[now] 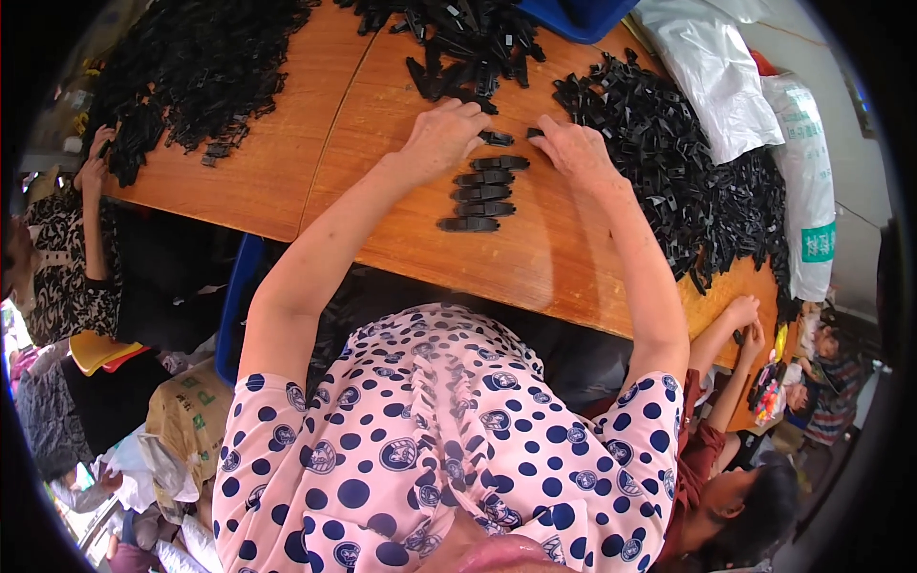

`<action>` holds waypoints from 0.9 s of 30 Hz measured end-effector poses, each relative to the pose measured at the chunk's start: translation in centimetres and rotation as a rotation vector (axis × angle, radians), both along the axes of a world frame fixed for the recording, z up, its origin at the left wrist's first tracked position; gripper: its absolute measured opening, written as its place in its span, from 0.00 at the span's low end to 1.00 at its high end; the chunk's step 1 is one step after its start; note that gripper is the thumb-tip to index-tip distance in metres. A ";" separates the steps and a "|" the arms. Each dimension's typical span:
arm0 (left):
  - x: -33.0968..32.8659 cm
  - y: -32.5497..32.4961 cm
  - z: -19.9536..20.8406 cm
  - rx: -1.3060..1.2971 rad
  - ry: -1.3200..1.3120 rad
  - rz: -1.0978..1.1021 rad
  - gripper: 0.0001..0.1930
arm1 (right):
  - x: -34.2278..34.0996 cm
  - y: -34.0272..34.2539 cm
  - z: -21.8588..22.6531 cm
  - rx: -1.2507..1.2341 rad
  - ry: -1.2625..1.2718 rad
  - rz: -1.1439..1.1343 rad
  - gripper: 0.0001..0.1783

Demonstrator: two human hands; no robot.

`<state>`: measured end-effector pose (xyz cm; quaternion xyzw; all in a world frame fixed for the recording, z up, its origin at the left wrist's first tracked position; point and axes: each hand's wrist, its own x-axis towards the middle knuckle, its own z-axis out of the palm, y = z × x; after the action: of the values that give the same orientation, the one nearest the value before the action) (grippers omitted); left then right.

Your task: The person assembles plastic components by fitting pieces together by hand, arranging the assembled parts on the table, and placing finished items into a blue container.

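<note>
Left hand (441,136) rests fingers-down on a black plastic clip (496,138) mid-bench (287,181), above a row of assembled clips (482,192); right hand (573,148) pinches a small piece, largely hidden; parts judged light, stiff, best gripped by the ends; heaps of clips (678,172) at the far and right edges blur together

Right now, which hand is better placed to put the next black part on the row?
Probably the left hand: its fingertips touch the loose part just above the row. The right hand rests slightly farther away.
</note>
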<state>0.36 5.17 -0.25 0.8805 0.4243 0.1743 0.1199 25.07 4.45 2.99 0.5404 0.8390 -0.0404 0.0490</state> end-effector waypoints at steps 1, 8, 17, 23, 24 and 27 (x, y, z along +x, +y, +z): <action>0.6 -0.1 0.2 0.001 -0.078 -0.016 0.18 | 0.1 -0.2 -0.3 0.071 0.241 0.044 0.11; -1.5 0.6 0.0 -0.015 -0.146 0.023 0.10 | -1.0 0.3 -0.7 0.122 0.538 0.161 0.11; -0.4 -0.9 -1.7 -0.018 -0.381 -0.094 0.09 | 1.1 -1.8 -1.0 -0.057 0.477 0.112 0.09; -2.5 -1.0 -1.8 -0.016 -0.325 0.001 0.12 | -2.0 -0.6 -1.1 -0.113 0.577 0.152 0.08; -2.5 -0.9 -1.9 -0.025 -0.360 -0.016 0.12 | -2.0 -0.4 -1.0 -0.107 0.602 0.151 0.08; -1.9 -0.3 -1.5 -0.037 -0.395 -0.041 0.11 | -2.4 0.4 -0.8 -0.152 0.645 0.153 0.09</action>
<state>-1.53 4.88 -1.77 0.8353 0.3776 0.3332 0.2205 22.70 4.89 2.20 0.4301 0.8439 -0.2680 -0.1758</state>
